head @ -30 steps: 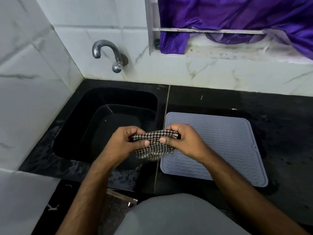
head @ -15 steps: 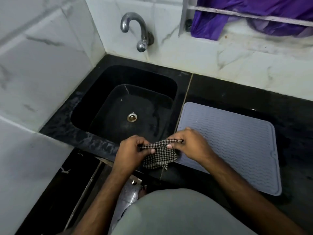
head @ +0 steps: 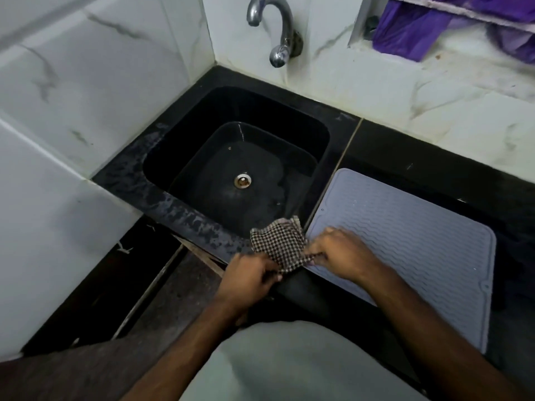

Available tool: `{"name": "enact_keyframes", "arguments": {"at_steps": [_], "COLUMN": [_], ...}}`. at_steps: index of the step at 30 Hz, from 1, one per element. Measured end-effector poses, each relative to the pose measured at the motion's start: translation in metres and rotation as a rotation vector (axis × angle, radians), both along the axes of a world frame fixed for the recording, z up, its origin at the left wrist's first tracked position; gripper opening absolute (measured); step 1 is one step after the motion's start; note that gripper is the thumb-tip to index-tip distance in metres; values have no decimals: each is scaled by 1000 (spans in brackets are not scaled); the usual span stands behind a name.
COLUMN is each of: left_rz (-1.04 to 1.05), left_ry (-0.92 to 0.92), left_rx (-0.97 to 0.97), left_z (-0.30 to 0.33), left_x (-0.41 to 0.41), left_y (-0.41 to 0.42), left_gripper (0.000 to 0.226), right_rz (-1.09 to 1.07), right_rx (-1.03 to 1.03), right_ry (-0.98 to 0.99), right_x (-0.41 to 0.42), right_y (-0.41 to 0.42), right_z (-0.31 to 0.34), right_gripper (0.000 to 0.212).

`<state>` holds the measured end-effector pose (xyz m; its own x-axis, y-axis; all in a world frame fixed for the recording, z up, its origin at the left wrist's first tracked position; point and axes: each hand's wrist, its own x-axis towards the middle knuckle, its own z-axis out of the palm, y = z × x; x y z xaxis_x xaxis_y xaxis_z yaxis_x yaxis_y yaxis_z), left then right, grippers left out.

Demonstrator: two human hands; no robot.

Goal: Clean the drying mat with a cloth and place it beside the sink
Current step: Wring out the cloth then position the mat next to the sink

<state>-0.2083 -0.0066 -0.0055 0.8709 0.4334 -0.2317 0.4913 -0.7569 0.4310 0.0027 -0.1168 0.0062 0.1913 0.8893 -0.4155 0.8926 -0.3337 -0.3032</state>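
A grey ridged drying mat (head: 411, 241) lies flat on the black counter, right of the black sink (head: 179, 140). A small black-and-white checked cloth (head: 279, 241) is spread out between both hands at the sink's front right corner, at the mat's near left edge. My left hand (head: 246, 282) pinches the cloth's near corner, below the counter's front edge. My right hand (head: 338, 253) grips its right side and rests over the mat's left edge.
A metal tap (head: 278, 33) juts from the white marbled wall above the sink, whose drain (head: 243, 180) shows at the bottom. Purple fabric (head: 411, 36) hangs in a window recess at the top right. White tiled wall closes the left side. The black counter (head: 434, 157) continues behind the mat.
The view has tilted down and left, showing the whole sink. The cloth, bunched tight between both hands before, is now opened out flatter, and my hands have shifted toward the counter's front edge.
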Motion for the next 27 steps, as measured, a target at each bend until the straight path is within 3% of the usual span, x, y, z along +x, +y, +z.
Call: {"name": "enact_keyframes", "arguments": {"at_steps": [3,5,11,15,18,22,27], "left_rz": [249,399,534,479,418,357,259], "left_ry": [-101,-145,-112,36,-22,-174,-228], "left_rx": [-369,-450,-227,-80,19,-46,-126], "left_z": [-11,-14,-22,-30,-31,-23,-15], "left_x": [-2,-4,10,18,28,56,105], "left_y": [-12,-7,30,41,34,25,13], "left_gripper": [14,12,14,27,28,24,27], "right_rz": [-12,-35,-88,-101,-164,-262,-425], "right_rx": [-44,-5,142,96,138,229,257], "right_ry": [-34,-19,-47,-17,-9,-5,1], "right_x": [6,10,2,-6,-1,18,52], "right_y": [-2,6,59,73,67,53,13], "right_z": [-3,0,-5,-20,-27,-24,-16], "right_gripper": [27,26,26,42,46,38,26]}}
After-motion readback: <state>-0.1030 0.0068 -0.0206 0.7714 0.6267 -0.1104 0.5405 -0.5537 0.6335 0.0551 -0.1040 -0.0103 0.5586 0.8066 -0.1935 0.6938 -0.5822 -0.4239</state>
